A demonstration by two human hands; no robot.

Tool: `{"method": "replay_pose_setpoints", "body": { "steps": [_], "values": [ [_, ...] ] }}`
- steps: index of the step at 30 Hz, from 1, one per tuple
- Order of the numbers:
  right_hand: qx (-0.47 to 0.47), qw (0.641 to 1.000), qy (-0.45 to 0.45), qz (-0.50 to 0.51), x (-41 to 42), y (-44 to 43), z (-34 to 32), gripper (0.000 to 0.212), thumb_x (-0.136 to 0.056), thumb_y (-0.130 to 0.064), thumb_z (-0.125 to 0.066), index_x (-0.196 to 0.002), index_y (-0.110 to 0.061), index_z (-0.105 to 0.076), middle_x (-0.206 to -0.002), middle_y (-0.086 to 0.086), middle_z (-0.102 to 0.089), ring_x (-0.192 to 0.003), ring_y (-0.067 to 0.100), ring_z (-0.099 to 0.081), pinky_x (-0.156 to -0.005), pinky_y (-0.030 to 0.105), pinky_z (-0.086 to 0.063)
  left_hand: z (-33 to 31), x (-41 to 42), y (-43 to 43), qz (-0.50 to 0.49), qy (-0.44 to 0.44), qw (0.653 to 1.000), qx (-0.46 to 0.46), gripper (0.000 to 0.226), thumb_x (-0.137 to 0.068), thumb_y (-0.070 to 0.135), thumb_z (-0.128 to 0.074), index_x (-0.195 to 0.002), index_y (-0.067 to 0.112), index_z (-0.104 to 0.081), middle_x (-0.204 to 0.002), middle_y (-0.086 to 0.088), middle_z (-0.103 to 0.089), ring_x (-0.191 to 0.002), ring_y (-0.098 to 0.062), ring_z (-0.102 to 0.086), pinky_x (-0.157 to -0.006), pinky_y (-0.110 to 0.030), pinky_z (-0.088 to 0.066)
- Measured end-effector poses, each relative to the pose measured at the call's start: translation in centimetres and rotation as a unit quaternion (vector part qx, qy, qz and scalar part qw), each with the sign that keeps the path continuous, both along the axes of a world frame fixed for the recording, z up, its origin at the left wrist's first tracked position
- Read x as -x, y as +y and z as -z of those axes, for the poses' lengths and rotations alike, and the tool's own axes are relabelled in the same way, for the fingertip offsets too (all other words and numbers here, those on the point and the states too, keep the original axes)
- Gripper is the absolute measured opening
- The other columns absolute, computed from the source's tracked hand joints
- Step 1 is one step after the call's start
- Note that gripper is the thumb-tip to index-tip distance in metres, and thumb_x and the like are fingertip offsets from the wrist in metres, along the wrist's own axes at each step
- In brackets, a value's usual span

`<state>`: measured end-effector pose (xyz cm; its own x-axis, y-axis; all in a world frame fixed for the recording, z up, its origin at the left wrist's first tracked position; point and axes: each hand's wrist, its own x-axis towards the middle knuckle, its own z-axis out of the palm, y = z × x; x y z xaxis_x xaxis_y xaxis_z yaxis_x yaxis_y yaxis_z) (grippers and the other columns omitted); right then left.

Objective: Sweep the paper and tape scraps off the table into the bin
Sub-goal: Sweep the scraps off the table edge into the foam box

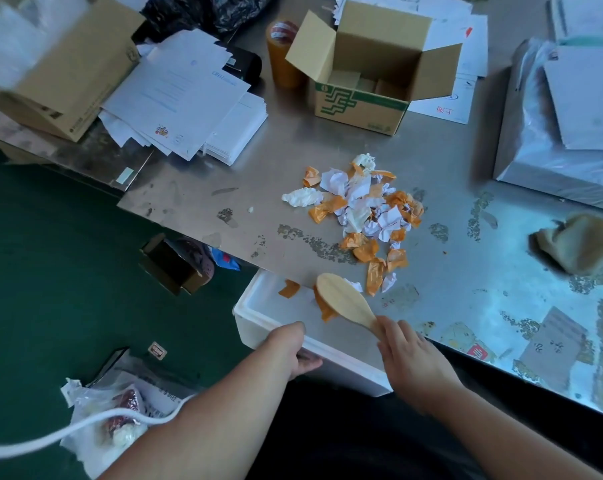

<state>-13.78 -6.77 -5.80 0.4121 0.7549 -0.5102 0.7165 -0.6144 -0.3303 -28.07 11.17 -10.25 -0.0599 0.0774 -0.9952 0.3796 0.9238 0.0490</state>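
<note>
A pile of crumpled white paper and orange tape scraps (364, 213) lies on the steel table (224, 188), reaching to its near edge. A white foam bin (255, 317) is held just below that edge. My left hand (293, 348) grips the bin's near rim. My right hand (411, 362) holds a flat wooden paddle (345, 299) by its handle, the blade over the bin's opening beside the edge. Two orange tape scraps (289, 289) lie in the bin; one is partly hidden under the blade.
An open cardboard box (369, 74) and a tape roll (282, 57) stand at the back. Stacked papers (185, 109) sit at back left, a wrapped parcel (563, 133) at right, a rag (580, 244) near it. Bags and a small box (168, 265) lie on the green floor.
</note>
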Motion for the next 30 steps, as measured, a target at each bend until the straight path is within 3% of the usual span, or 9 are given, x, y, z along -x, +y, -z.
{"method": "replay_pose_setpoints", "body": {
  "steps": [5, 9, 12, 15, 19, 25, 30],
  "values": [
    [-0.027, 0.998, -0.002, 0.059, 0.4, -0.2, -0.3, 0.032, -0.103, -0.045, -0.04, -0.13, -0.033, -0.048, -0.112, -0.014, -0.059, -0.093, 0.013, -0.062, -0.073, 0.032, -0.05, 0.1, 0.1, -0.3, 0.006, 0.005, 1.0, 0.003, 0.032, -0.096, 0.015, -0.063, -0.123, 0.001, -0.053, -0.112, -0.026, -0.066, -0.093, -0.041, -0.071, -0.044, -0.046, -0.061],
    [-0.056, 0.992, -0.039, 0.102, -0.7, -0.1, -0.9, 0.033, -0.1, -0.06, -0.04, -0.117, -0.036, -0.055, -0.1, -0.018, -0.058, -0.089, 0.013, -0.063, -0.066, 0.033, -0.047, 0.3, 0.0, -0.6, 0.01, 0.006, 1.0, 0.0, 0.034, -0.096, 0.018, -0.064, -0.125, 0.002, -0.053, -0.114, -0.025, -0.066, -0.093, -0.04, -0.07, -0.042, -0.045, -0.059],
    [-0.079, 0.983, -0.057, 0.153, -2.2, -0.2, -1.3, 0.03, -0.099, -0.058, -0.041, -0.106, -0.032, -0.054, -0.096, -0.014, -0.053, -0.08, 0.022, -0.058, -0.062, 0.034, -0.042, 0.8, -0.1, -0.9, 0.019, 0.005, 1.0, -0.007, 0.035, -0.096, 0.018, -0.062, -0.127, 0.004, -0.054, -0.117, -0.024, -0.065, -0.092, -0.04, -0.07, -0.041, -0.044, -0.058],
    [-0.09, 0.97, -0.073, 0.215, -3.5, -0.9, -1.2, 0.031, -0.099, -0.061, -0.036, -0.096, -0.032, -0.049, -0.096, -0.008, -0.055, -0.076, 0.029, -0.058, -0.064, 0.039, -0.048, 0.9, -0.1, -1.1, 0.018, 0.005, 1.0, 0.002, 0.036, -0.095, 0.018, -0.064, -0.125, 0.002, -0.054, -0.112, -0.026, -0.065, -0.088, -0.041, -0.069, -0.042, -0.045, -0.059],
    [-0.065, 0.958, -0.087, 0.264, -4.3, -2.0, -0.6, 0.035, -0.101, -0.061, -0.031, -0.091, -0.029, -0.043, -0.093, -0.005, -0.054, -0.069, 0.028, -0.056, -0.06, 0.039, -0.047, 0.6, -0.2, -1.2, 0.024, 0.003, 1.0, 0.011, 0.036, -0.095, 0.018, -0.065, -0.125, 0.001, -0.053, -0.11, -0.027, -0.067, -0.088, -0.04, -0.07, -0.043, -0.047, -0.06],
    [-0.009, 0.972, -0.057, 0.226, -3.4, -3.2, 0.4, 0.032, -0.103, -0.059, -0.028, -0.092, -0.031, -0.04, -0.094, -0.007, -0.052, -0.075, 0.029, -0.057, -0.065, 0.041, -0.048, 0.2, -0.3, -1.1, 0.018, 0.014, 0.999, 0.025, 0.035, -0.094, 0.017, -0.067, -0.123, 0.001, -0.055, -0.111, -0.027, -0.07, -0.092, -0.041, -0.071, -0.047, -0.05, -0.062],
    [0.005, 0.988, -0.041, 0.15, -1.9, -3.3, 0.5, 0.028, -0.102, -0.059, -0.028, -0.098, -0.033, -0.041, -0.098, -0.01, -0.053, -0.08, 0.026, -0.061, -0.059, 0.038, -0.047, -0.3, -0.6, -1.2, 0.008, 0.015, 1.0, 0.025, 0.033, -0.095, 0.016, -0.067, -0.121, 0.001, -0.054, -0.109, -0.026, -0.069, -0.09, -0.04, -0.07, -0.049, -0.05, -0.062]
  ]
}}
